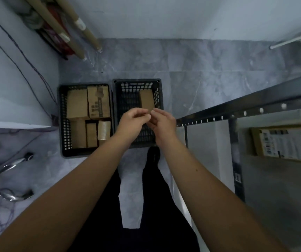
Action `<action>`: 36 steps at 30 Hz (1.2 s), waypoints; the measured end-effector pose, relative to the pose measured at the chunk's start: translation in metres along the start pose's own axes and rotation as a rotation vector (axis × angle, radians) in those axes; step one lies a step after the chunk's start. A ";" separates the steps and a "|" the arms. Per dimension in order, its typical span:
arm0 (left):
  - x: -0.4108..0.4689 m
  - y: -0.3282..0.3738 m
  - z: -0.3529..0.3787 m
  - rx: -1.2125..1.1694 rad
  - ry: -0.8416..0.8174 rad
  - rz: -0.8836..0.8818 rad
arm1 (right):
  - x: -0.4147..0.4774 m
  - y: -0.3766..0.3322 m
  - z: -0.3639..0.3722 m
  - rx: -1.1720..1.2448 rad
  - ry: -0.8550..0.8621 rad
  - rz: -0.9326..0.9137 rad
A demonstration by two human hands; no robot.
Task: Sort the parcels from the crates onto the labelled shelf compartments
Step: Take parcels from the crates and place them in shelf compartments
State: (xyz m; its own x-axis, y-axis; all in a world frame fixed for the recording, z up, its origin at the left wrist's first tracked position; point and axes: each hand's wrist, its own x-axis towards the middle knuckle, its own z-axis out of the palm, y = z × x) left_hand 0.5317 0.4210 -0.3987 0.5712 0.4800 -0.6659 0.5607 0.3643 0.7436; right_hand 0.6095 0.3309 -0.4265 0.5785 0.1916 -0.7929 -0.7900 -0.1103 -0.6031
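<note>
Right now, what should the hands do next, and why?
Probably lower the left hand and right hand to grip the lone parcel in the right crate. Both hover right over it, seemingly holding nothing, and it is the only one there; the left crate holds several more.

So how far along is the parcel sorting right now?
Looks done: a flat printed box lies on the dark metal shelf. In hand: left hand and right hand meet above the right black plastic crate's lone brown cardboard parcel, grip unclear. Left: several cardboard parcels fill the left black plastic crate.
</note>
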 end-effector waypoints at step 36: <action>0.506 -0.352 0.070 -0.229 0.035 -0.303 | 0.549 0.234 -0.025 -1.059 -0.022 -0.259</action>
State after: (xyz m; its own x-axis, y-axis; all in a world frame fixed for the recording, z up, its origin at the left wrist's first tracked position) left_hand 0.6655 0.4799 -1.0018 0.3772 0.3489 -0.8579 0.5498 0.6610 0.5106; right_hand 0.7477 0.3857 -1.0053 0.6899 0.3464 -0.6357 -0.0628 -0.8461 -0.5293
